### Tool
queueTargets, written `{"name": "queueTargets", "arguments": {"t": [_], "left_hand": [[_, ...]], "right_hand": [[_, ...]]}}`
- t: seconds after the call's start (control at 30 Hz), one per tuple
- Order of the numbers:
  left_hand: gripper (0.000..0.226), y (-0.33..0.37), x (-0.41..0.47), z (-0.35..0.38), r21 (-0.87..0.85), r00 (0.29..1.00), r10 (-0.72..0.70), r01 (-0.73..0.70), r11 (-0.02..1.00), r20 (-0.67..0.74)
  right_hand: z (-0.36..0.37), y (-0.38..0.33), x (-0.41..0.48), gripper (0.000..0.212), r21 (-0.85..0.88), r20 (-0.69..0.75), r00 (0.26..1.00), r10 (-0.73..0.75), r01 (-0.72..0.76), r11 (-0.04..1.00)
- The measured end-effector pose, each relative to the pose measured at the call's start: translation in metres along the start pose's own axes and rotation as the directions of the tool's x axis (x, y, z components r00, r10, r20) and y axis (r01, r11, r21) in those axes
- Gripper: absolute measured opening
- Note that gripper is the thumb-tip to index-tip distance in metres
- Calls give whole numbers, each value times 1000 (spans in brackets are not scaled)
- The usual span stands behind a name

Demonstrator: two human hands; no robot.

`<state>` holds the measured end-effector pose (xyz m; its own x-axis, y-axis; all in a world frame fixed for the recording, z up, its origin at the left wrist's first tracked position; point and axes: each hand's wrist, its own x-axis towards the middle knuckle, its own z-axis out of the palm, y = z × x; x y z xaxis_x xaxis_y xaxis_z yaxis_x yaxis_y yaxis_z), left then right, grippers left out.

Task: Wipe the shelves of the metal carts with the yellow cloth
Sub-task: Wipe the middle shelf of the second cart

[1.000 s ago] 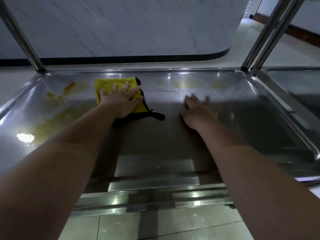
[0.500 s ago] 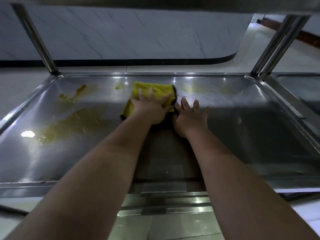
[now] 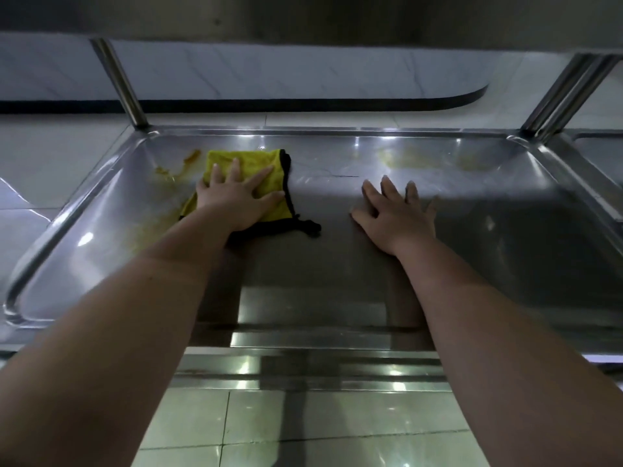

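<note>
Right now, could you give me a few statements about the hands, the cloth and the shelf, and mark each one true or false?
1. The left hand presses flat on the yellow cloth. True.
2. The right hand holds a second cloth. False: it rests bare on the metal shelf, fingers spread.
3. Brownish stains lie on the shelf just left of the cloth. True.
4. The cloth has a red edge. False: its edge is black.
5. The two hands touch each other. False: they are apart.

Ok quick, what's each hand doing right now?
Left hand: open, pressing flat on the yellow cloth.
Right hand: open, flat on the metal shelf, holding nothing.
</note>
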<state>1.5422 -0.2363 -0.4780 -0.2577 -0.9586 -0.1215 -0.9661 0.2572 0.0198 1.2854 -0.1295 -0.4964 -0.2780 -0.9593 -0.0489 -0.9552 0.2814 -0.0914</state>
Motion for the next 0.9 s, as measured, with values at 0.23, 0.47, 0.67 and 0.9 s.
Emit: {"name": "queueTargets", "arguments": {"t": [0.23, 0.47, 0.67, 0.9], "left_hand": [[68, 69, -13, 2, 43, 993, 112, -113, 993, 24], [72, 53, -10, 2, -29, 983, 181, -181, 983, 10], [71, -9, -7, 3, -24, 996, 91, -92, 995, -8], [70, -7, -11, 8, -35, 994, 86, -88, 995, -65]], "right_hand": [[0, 0, -5, 72, -76, 26, 998, -49, 51, 996], [-3, 9, 2, 73, -43, 47, 998, -29, 31, 999], [-5, -10, 2, 74, -43, 48, 997, 52, -50, 998], [8, -92, 6, 68, -33, 12, 997, -82, 82, 996]]}}
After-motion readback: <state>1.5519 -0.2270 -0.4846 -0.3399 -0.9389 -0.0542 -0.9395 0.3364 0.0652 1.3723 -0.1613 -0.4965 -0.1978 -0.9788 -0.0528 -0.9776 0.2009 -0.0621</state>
